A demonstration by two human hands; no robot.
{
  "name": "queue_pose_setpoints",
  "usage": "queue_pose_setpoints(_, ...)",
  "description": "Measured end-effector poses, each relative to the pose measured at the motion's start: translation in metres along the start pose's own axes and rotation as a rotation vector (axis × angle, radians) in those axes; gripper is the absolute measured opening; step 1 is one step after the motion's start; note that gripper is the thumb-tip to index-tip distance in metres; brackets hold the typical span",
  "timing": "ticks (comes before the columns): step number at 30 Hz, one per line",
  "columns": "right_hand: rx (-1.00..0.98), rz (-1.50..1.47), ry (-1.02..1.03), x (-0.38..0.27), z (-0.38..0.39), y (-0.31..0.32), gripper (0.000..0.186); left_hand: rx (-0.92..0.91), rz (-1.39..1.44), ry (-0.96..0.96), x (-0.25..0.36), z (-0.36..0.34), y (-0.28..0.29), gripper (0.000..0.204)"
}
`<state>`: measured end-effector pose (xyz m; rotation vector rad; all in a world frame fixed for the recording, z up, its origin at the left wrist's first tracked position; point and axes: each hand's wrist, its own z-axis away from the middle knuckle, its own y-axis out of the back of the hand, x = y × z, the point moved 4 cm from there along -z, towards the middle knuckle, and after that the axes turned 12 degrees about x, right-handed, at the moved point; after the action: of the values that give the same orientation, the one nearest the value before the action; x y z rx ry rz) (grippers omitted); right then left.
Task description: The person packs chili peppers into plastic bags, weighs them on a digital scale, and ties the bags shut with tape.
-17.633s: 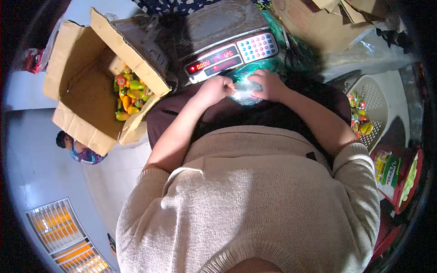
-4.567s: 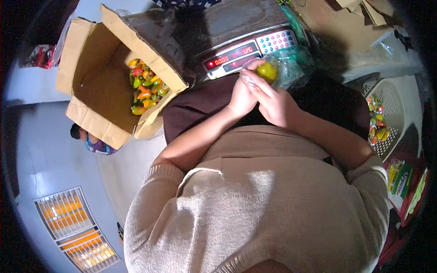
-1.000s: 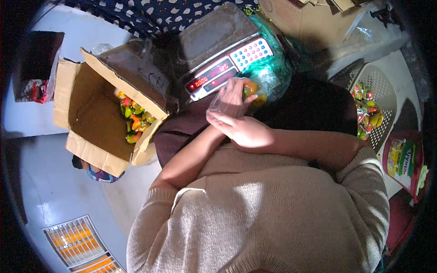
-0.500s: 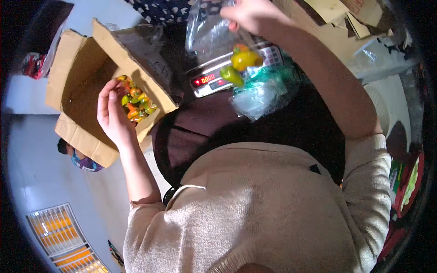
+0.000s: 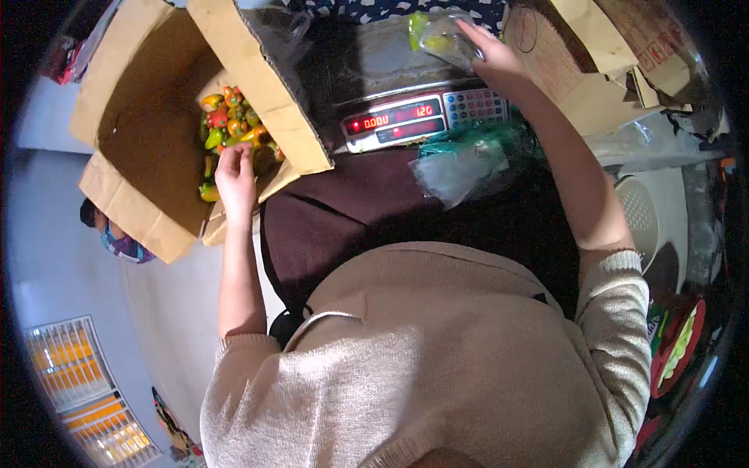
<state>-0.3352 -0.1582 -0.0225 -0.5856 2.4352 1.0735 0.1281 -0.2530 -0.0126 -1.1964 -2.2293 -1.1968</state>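
My left hand (image 5: 236, 178) reaches into the open side of a cardboard box (image 5: 144, 117), its fingers drawn together against a heap of small red, orange and green peppers (image 5: 226, 117). What those fingers hold, if anything, is hidden. On the metal pan of a digital scale (image 5: 390, 129) lies a clear plastic bag (image 5: 452, 48) with a few yellow-green peppers (image 5: 417, 33) in it. At the bag's right end is my right hand (image 5: 497, 58), fingers stretched out along the plastic and touching it.
Clear and green plastic bags (image 5: 468, 160) lie by the scale's front edge, over my lap. Flattened cardboard (image 5: 554, 70) is at the far right. A white perforated basket (image 5: 638, 218) and a red container of pale green produce (image 5: 677, 351) stand at the right. Another person (image 5: 121, 238) is beyond the box.
The bag of peppers, held up over the scale before, now rests on its pan. My right hand's fingers have straightened. My left hand has come down nearer the front of the pepper heap.
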Motion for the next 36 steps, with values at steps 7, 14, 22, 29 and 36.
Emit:
queue_pose_setpoints(7, -0.084, -0.138, -0.202, 0.002, 0.03, 0.005, 0.067, 0.0, -0.037, 0.006, 0.005, 0.0, -0.001, 0.013)
queue_pose_setpoints(14, 0.346, 0.013, 0.012, -0.001, 0.091, 0.054, 0.068, 0.039, 0.088, 0.067, -0.006, 0.001, 0.002, 0.01)
queue_pose_setpoints(22, 0.465, 0.159, -0.127, 0.03, 0.118, 0.065, 0.056, 0.147, 0.149, 0.087, -0.001, -0.001, 0.005, 0.011)
queue_pose_setpoints(29, 0.365, 0.113, -0.129, 0.012, 0.117, 0.045, 0.054, 0.248, 0.127, 0.049, 0.012, 0.004, 0.012, 0.033)
queue_pose_setpoints(36, 0.317, 0.152, -0.141, 0.024, 0.125, 0.046, 0.059, 0.553, 0.411, 0.274, -0.042, -0.013, 0.03, 0.055)
